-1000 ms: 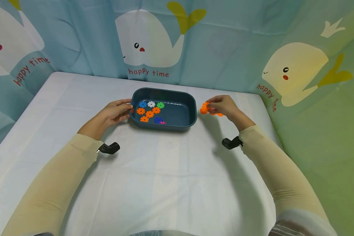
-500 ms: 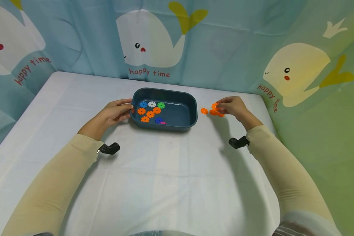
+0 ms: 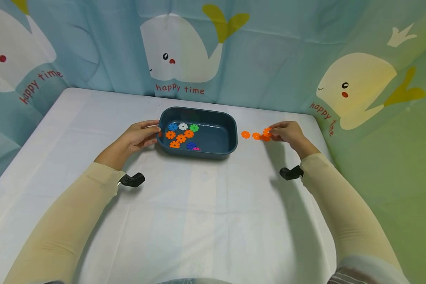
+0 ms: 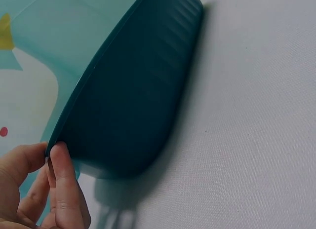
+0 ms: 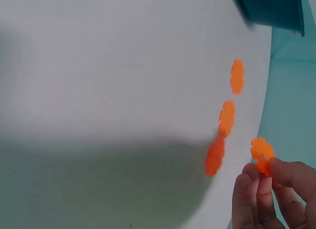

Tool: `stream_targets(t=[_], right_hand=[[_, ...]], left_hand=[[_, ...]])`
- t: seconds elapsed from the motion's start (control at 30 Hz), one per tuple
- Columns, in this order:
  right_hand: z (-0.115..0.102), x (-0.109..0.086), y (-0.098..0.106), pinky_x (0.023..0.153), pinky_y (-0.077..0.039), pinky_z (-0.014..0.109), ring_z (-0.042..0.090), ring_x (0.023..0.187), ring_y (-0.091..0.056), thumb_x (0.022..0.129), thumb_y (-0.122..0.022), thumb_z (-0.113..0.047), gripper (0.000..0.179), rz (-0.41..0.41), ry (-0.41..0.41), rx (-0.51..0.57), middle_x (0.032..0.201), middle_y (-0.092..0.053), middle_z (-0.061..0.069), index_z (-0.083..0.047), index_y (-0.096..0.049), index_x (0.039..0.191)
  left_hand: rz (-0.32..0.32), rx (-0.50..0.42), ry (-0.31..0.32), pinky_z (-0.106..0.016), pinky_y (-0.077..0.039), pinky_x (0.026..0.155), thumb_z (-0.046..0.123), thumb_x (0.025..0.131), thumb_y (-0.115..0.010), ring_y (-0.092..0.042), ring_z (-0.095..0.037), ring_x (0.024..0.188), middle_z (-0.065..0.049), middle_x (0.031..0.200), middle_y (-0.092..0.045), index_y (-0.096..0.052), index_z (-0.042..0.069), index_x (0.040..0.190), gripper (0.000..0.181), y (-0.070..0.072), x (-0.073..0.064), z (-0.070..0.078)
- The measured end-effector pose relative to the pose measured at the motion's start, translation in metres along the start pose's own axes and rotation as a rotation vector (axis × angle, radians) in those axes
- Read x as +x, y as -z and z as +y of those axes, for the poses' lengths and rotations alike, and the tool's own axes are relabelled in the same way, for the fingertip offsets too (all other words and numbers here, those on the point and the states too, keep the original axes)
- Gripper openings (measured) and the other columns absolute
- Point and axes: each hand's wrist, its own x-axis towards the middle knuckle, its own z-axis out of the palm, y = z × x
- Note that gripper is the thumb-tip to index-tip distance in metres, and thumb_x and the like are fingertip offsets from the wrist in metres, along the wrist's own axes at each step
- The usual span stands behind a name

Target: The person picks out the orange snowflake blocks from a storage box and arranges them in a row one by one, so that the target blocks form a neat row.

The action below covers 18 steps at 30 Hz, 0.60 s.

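Observation:
My left hand (image 3: pixel 141 136) pinches the left rim of a dark teal plastic basin (image 3: pixel 216 144) between thumb and fingers, as the left wrist view shows close up. Inside the basin's left half lie several small notched snowflake discs: orange, blue, green (image 3: pixel 194 127), white (image 3: pixel 182 126) and pink. To the right of the basin, my right hand (image 3: pixel 289 132) pinches an orange snowflake disc (image 5: pixel 260 151) by its edge. Below it, three more orange discs lie in a row on the white cloth: one nearest the basin (image 5: pixel 237 77), a middle one (image 5: pixel 226 119) and a third (image 5: pixel 215 156).
A white cloth (image 3: pixel 184 221) covers the table. Blue-green curtains (image 3: pixel 277 63) printed with whales hang right behind its far edge and along the sides. A black wrist camera mount (image 3: pixel 132 180) juts from the left sleeve, another (image 3: pixel 291 172) from the right.
My right hand has moved rightward along the orange discs, away from the basin, with an orange disc between its fingers. The discs lying near the basin are now uncovered. My left hand keeps its hold.

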Motion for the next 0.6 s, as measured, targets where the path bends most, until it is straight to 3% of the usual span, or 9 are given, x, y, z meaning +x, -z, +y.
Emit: stream_targets(t=[0.43, 0.6], right_hand=[[0.019, 0.008, 0.013, 0.077, -0.059, 0.024, 0.004, 0.070, -0.068, 0.096, -0.061, -0.007, 0.042, 0.009, -0.070, 0.088, 0.078, -0.067, -0.007, 0.012, -0.052, 0.132], [0.024, 0.010, 0.016, 0.078, -0.059, 0.024, 0.003, 0.070, -0.067, 0.098, -0.059, -0.009, 0.042, 0.013, -0.086, 0.075, 0.079, -0.066, -0.008, 0.011, -0.051, 0.133]], left_hand=[[0.009, 0.028, 0.003, -0.017, -0.054, 0.052, 0.009, 0.097, -0.061, -0.064, -0.006, 0.061, 0.004, 0.081, -0.067, -0.042, 0.012, 0.149, 0.056, 0.001, 0.001, 0.000], [0.011, 0.034, 0.002, -0.017, -0.055, 0.053, 0.009, 0.097, -0.061, -0.063, -0.006, 0.061, 0.004, 0.082, -0.066, -0.042, 0.012, 0.149, 0.055, 0.001, 0.002, 0.000]])
